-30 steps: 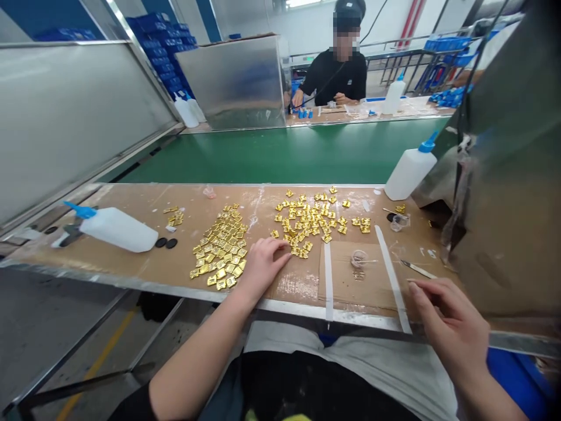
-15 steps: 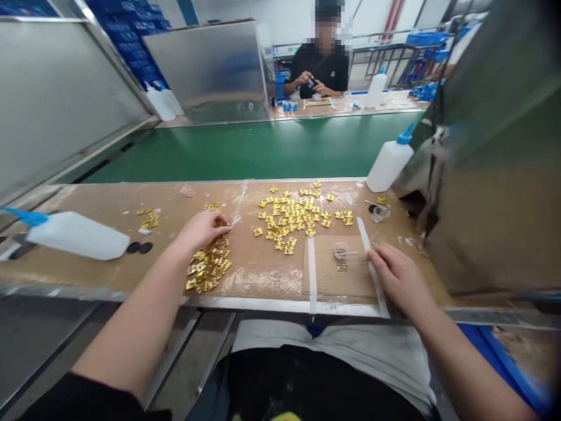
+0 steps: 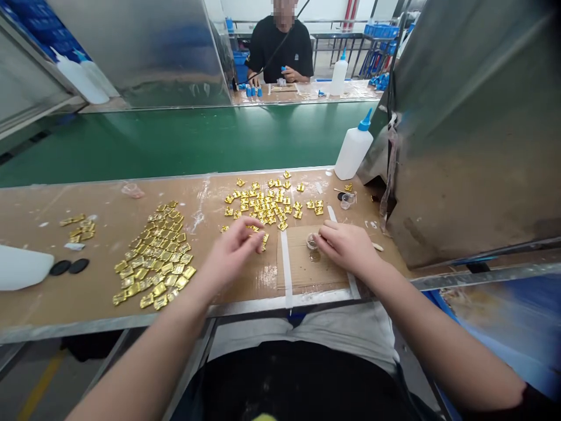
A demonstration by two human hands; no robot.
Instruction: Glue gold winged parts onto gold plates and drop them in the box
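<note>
My left hand (image 3: 234, 251) hovers at the front of a scatter of small gold metal pieces (image 3: 267, 204). Its thumb and index finger are curved and apart, and I see nothing held between them. One gold piece (image 3: 265, 241) lies just past the fingertips. My right hand (image 3: 348, 245) is closed, its fingertips at a small clear cup (image 3: 311, 241) on a taped cardboard square (image 3: 298, 275). Whatever sits inside those fingers is hidden. To the left, more gold pieces (image 3: 162, 251) lie flat in a dense group.
White bottles stand at right (image 3: 354, 149) and lie at left (image 3: 24, 268). Black discs (image 3: 79, 266) and a few gold pieces (image 3: 82, 231) are by the left one. Beyond runs a green belt (image 3: 219, 137); a person (image 3: 280, 52) works across it. A metal panel (image 3: 473, 146) borders the right.
My left hand has left the left-hand group of gold pieces and come right, to the scatter. My right hand has shifted left to the clear cup. The view has turned to the right.
</note>
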